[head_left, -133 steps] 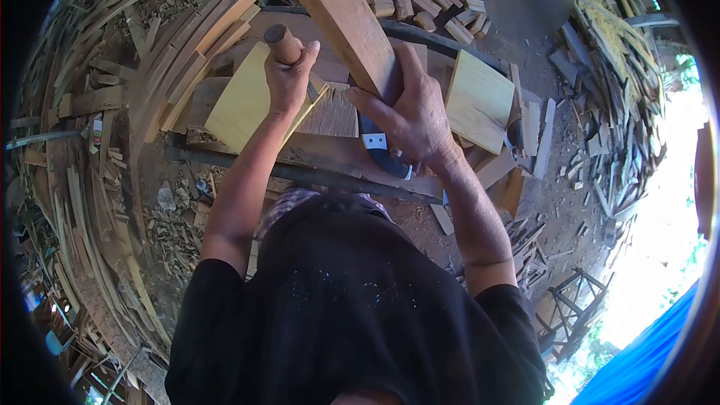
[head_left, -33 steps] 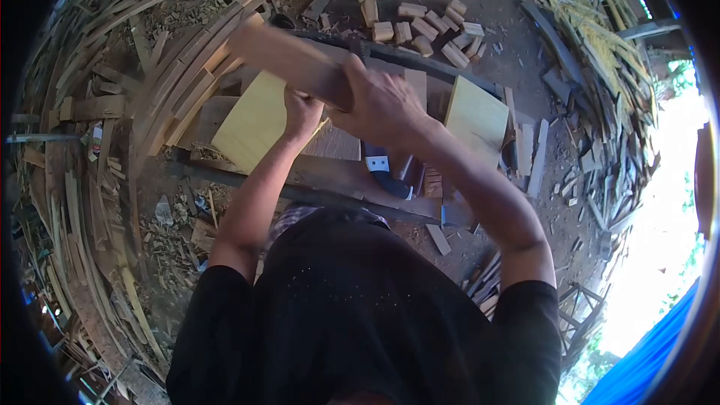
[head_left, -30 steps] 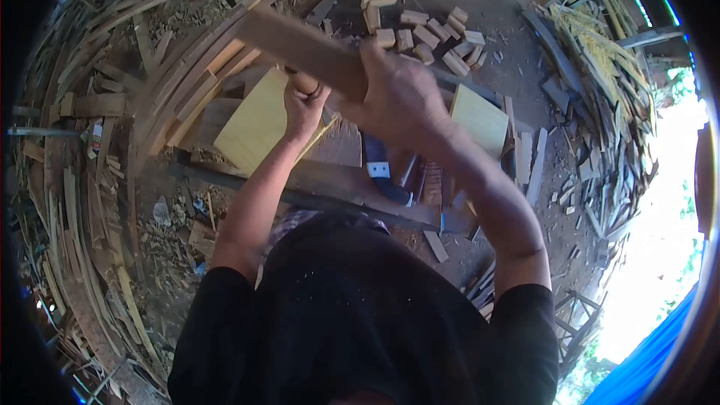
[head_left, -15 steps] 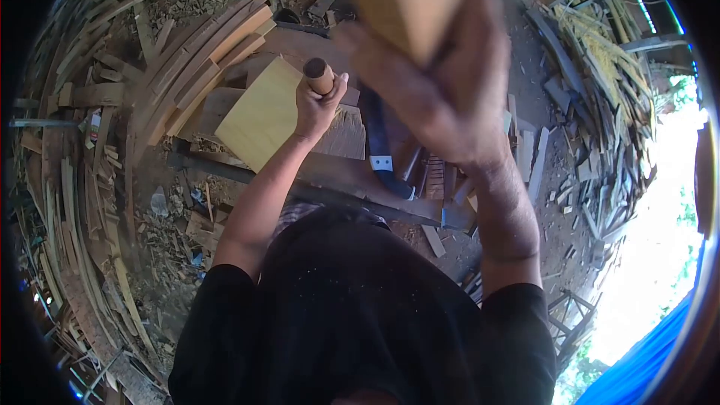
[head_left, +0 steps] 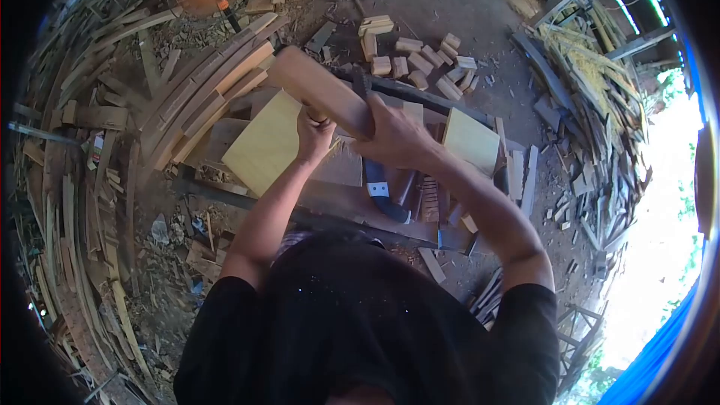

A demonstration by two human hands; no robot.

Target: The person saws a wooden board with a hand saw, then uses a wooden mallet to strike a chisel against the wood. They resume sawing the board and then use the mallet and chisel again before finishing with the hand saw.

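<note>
My left hand (head_left: 313,137) is wrapped around the upright round wooden handle of a chisel (head_left: 318,116); its blade is hidden below the fist. In my right hand (head_left: 397,135) is a thick wooden block (head_left: 319,90), gripped at its near end. The block's far part overlaps the handle top and my left fist in this view. A pale yellow board (head_left: 259,146) lies beside and under my left forearm on the low wooden bench (head_left: 330,202). Another pale board (head_left: 471,141) lies to the right of my right hand.
A dark curved strip with a white two-hole plate (head_left: 379,189) lies on the bench before me. Several small wooden blocks (head_left: 420,64) are on the ground beyond. Long planks (head_left: 217,79) are stacked at left, and scrap wood (head_left: 592,120) is piled at right.
My right hand has swung the wooden block down and left, from high near the camera to over my left fist. My left hand keeps its grip on the handle. The view has tilted up.
</note>
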